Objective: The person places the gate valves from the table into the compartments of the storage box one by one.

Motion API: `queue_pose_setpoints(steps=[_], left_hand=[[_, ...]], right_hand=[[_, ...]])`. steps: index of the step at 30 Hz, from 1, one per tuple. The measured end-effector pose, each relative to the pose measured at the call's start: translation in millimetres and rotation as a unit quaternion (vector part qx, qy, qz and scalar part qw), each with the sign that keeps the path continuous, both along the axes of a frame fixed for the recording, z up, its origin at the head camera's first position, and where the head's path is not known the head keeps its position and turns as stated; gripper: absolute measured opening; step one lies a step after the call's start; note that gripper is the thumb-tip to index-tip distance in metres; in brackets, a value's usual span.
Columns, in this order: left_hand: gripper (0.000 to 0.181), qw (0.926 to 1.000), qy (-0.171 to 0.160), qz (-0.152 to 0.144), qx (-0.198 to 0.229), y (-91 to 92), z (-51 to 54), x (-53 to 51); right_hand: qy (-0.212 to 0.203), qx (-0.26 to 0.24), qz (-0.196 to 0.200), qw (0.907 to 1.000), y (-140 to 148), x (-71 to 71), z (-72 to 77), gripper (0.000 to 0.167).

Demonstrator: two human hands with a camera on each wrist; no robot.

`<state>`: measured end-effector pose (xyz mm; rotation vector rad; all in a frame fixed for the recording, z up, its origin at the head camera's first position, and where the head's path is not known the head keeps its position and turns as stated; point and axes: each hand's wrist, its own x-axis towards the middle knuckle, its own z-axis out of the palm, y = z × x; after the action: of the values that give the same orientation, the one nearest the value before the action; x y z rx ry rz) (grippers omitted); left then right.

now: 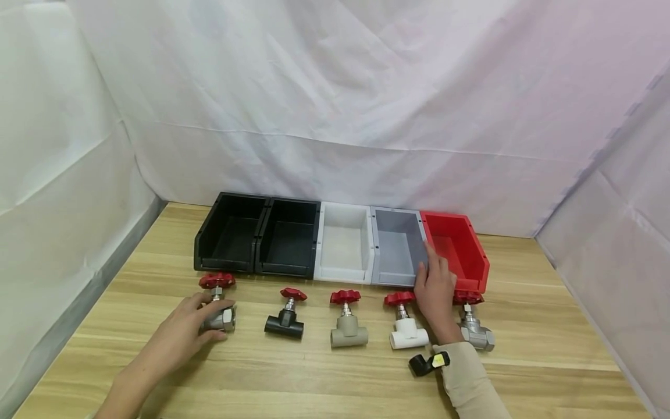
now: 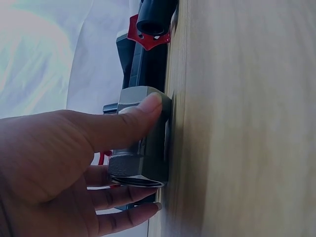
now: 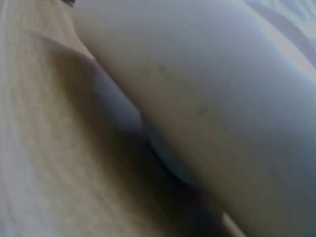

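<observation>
- Black valve [image 1: 284, 327], beige valve [image 1: 349, 336], white valve [image 1: 408, 336]: front-left, front, front-right of white bin [image 1: 342, 274].
- Right hand [image 1: 437, 288]: fingers mostly straight, nothing visibly held; obscures part of red bin [image 1: 473, 285], right of white bin.
- Black bins [image 1: 225, 267]: left of white bin.
- Left hand [image 1: 185, 326]: thumb and fingers round metal valve [image 1: 228, 319], far front-left of white bin.

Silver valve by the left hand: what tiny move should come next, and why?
Perhaps the left hand should lift the silver valve slightly: its thumb and fingers are around the body, which sits on the table, with the leftmost black bin behind it.
</observation>
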<state>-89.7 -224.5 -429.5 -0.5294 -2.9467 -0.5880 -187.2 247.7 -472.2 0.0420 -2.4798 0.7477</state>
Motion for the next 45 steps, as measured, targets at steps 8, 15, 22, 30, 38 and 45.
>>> queue_pose_setpoints(steps=[8,15,22,30,38,45], left_hand=[[0.052,0.9999,-0.005,0.011,-0.008,3.8,0.8,-2.5],[0.053,0.9999,-0.003,0.01,-0.012,4.3,-0.4,-3.9],[0.051,0.9999,-0.002,0.011,-0.007,3.9,0.8,-4.4],[0.051,0.9998,-0.015,0.011,-0.01,2.9,2.0,-7.0],[0.048,0.9998,-0.011,0.0,-0.019,2.4,2.9,-8.3],[0.048,0.9988,0.009,-0.022,-0.043,-1.0,-2.0,-7.8]], right_hand=[[-0.008,-0.008,-0.003,0.9999,0.4,0.8,0.8,0.06],[-0.017,-0.019,-0.003,0.9997,-0.7,1.9,2.8,0.062],[0.005,-0.027,0.007,0.9996,-0.2,1.2,2.6,0.06],[0.05,-0.026,0.035,0.9978,1.7,-1.0,1.1,0.06],[0.056,-0.027,0.036,0.9974,0.9,-2.5,1.4,0.061],[0.045,-0.026,0.032,0.9982,0.2,-0.6,3.0,0.062]])
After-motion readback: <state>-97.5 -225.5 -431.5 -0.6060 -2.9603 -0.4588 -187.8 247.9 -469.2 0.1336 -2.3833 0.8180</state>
